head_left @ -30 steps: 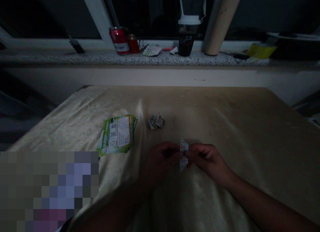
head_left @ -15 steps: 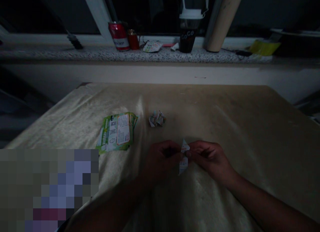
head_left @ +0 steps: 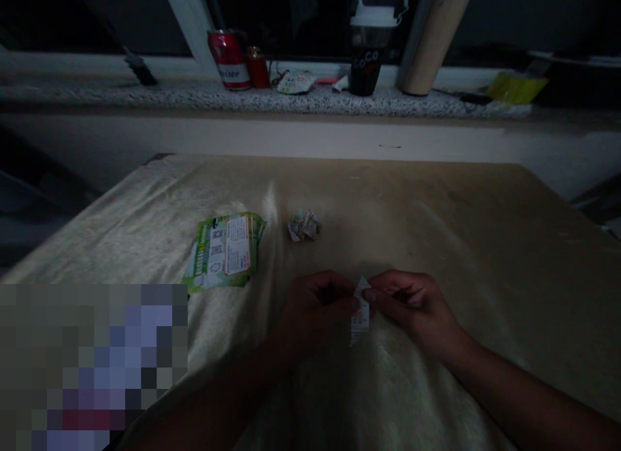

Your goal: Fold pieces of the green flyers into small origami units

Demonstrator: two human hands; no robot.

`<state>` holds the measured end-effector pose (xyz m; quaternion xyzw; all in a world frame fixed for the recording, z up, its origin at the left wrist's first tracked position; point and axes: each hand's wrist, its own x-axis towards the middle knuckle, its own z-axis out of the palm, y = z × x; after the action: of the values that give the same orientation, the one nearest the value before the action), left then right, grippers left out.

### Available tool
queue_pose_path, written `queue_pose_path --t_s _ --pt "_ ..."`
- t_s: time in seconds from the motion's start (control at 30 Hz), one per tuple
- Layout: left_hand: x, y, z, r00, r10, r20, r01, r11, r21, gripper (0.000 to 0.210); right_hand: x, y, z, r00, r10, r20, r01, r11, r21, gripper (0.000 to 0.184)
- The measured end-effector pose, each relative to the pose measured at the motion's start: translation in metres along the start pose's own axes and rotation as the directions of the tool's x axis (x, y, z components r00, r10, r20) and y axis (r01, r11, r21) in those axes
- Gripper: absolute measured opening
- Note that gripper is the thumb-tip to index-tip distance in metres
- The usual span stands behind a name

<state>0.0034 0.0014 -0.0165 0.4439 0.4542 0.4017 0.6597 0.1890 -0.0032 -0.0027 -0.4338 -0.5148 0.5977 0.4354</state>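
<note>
Between my two hands is a small folded piece of printed paper (head_left: pixel 359 318), narrow and pointed at its top and bottom ends. My left hand (head_left: pixel 315 305) pinches its left edge between thumb and fingers. From the other side my right hand (head_left: pixel 412 296) grips it, with the thumb pressed on its upper part. The paper is held upright above the cloth-covered table. Beyond my hands lies a crumpled or folded printed paper piece (head_left: pixel 305 226). Several green printed sheets or packets (head_left: pixel 220 253) lie stacked to the left.
A pale, wrinkled cloth (head_left: pixel 466 244) covers the table. On the stone windowsill (head_left: pixel 189 95) stand a red can (head_left: pixel 230 59), a small orange-red bottle (head_left: pixel 258 68), a dark cup with white lid (head_left: pixel 366 59), a cardboard tube (head_left: pixel 431 43) and a yellow item (head_left: pixel 517 87). The lower left is pixelated.
The folded paper has turned slightly and shows more of its printed face. My right thumb has shifted up along it. The view has tilted down a little.
</note>
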Motion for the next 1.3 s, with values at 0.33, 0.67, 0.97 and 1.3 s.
queue_pose_path --t_s 0.33,0.67,0.97,1.3 --pt "-0.003 0.006 0.001 0.999 0.036 -0.025 -0.032 0.990 0.137 0.014 -0.002 0.006 0.000 0.995 -0.090 -0.033 0.087 0.992 -0.096 0.009" --pt "0.003 0.009 -0.007 0.981 -0.139 0.139 0.133 0.990 0.049 0.016 0.002 0.002 -0.008 0.983 0.111 0.144 -0.121 0.991 0.063 0.015" --pt "0.001 0.014 -0.009 0.963 -0.212 0.166 0.207 0.977 0.042 0.013 -0.004 0.002 -0.004 0.991 0.007 0.133 -0.012 0.999 0.031 0.009" --pt "0.000 0.012 -0.007 0.962 -0.212 0.173 0.218 0.976 -0.017 0.014 -0.003 0.003 -0.006 0.993 -0.051 0.106 0.052 0.999 -0.015 0.009"
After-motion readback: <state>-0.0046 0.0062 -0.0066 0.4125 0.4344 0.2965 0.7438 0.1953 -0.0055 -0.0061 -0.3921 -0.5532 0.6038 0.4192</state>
